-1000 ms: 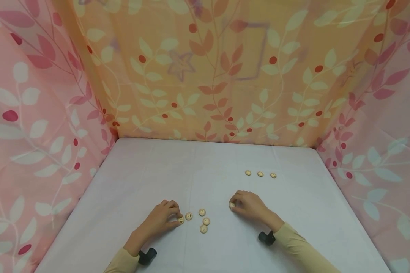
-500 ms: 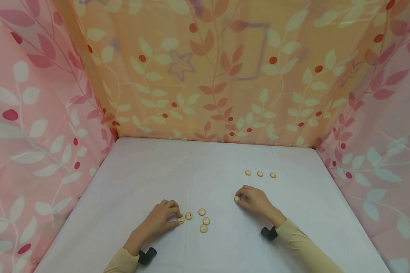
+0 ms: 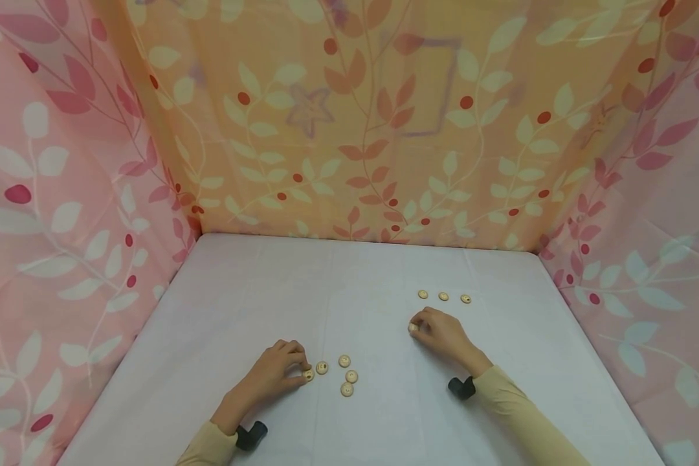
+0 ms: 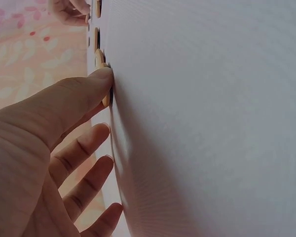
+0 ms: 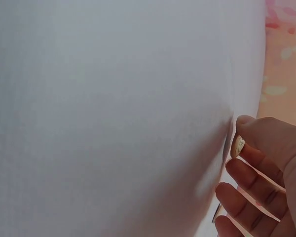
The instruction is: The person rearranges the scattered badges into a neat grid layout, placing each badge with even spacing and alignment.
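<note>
Small round wooden discs with dark marks on their faces lie on a white-covered table (image 3: 256, 285). Thumb and index finger of my left hand (image 3: 270, 374) pinch one disc (image 4: 107, 98) at the table surface, its other fingers spread loosely. Beside that hand, to its right, are several more discs: a near one (image 3: 322, 367), a far one (image 3: 344, 361), and two (image 3: 352, 376) close together. My right hand (image 3: 443, 334) pinches another disc (image 5: 238, 145) between thumb and index finger, low over the cloth, where its shadow shows. The hand stands just in front of a row of three discs (image 3: 443, 296).
A patterned orange curtain (image 3: 361, 129) closes off the table's far edge. Pink leaf-print curtains (image 3: 64, 226) hang at both sides. Black wrist devices (image 3: 461, 388) sit under each forearm, close above the cloth.
My right hand has moved away from me and to the right, carrying its pinched disc towards the row of three. The left hand and the other discs have stayed in place.
</note>
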`<state>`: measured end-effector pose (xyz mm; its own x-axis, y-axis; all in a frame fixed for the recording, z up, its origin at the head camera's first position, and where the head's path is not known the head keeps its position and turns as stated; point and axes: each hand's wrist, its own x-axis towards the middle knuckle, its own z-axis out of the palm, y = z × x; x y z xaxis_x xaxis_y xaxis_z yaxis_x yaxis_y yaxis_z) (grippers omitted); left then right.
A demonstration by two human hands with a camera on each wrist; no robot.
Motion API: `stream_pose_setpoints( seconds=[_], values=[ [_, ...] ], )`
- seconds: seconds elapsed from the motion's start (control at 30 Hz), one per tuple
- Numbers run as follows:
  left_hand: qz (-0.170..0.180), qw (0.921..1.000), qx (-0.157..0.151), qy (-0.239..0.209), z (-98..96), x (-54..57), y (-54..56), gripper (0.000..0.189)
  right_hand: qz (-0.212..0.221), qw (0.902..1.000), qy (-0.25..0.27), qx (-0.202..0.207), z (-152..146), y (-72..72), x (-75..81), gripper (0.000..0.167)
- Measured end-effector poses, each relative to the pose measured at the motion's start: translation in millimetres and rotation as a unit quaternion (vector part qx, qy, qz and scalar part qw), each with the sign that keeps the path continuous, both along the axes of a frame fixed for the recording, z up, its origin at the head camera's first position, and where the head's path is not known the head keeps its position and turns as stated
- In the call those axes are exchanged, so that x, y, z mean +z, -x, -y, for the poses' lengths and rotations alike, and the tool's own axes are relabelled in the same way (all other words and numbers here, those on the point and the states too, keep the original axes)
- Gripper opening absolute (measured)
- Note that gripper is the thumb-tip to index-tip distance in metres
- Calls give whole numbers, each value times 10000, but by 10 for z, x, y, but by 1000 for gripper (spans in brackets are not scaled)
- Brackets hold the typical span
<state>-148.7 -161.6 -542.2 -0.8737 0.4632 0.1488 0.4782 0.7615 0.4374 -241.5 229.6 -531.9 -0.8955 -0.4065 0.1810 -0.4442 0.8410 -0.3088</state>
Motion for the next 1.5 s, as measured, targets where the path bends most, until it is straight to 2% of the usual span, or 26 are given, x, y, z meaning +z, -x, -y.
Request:
stream_pose_setpoints(
  seconds=[0.17,0.43,0.7,0.93,1.27,1.5],
  values=[
    [-87,9999,-16,-48,0,10,-2,14,7,9999,-7,-129,-58,67,-15,16],
    [-68,10000,-14,-28,-5,9,-2,14,-13,9993,-29,-374,-157,164,-39,15],
    [4,10000,-5,1,-7,27,-7,13,146,9984,47,-547,-214,240,-8,19],
    [-117,9999,-9,-39,-7,17,-8,13,1,9983,25,-585,-247,295,-18,16],
    [-99,9999,-66,-30,-6,0,2,13,-125,9977,70,-666,-275,357,-58,17],
    [-54,10000,-28,-58,-4,12,-9,13,-10,9976,20,-698,-283,388,-80,20]
  ],
)
